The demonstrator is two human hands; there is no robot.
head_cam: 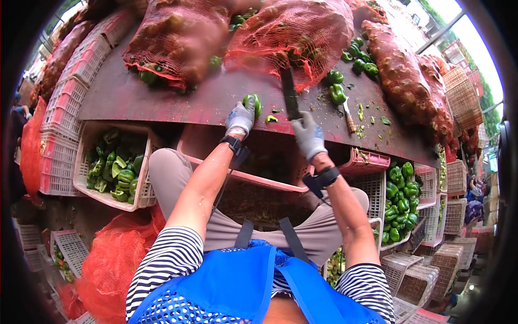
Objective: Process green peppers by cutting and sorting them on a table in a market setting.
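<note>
My left hand (238,117), in a grey-white work glove, grips a green bell pepper (253,104) above the near edge of the table (194,107). To its right, my gloved right hand (308,135) is closed around a large knife; its handle is hidden in the hand. The long dark blade (289,93) points away from me, its tip at the torn mouth of a red mesh sack (291,36) of peppers. Farther right, a small knife with a wooden handle (350,122) lies against another green pepper (337,94).
More filled mesh sacks (178,40) (400,73) stand on the table. Under its edge is a pink crate (243,177), between my knees. Crates of peppers stand at left (111,196) and right (398,243). Pepper scraps (271,118) litter the tabletop. Red netting (113,259) lies at lower left.
</note>
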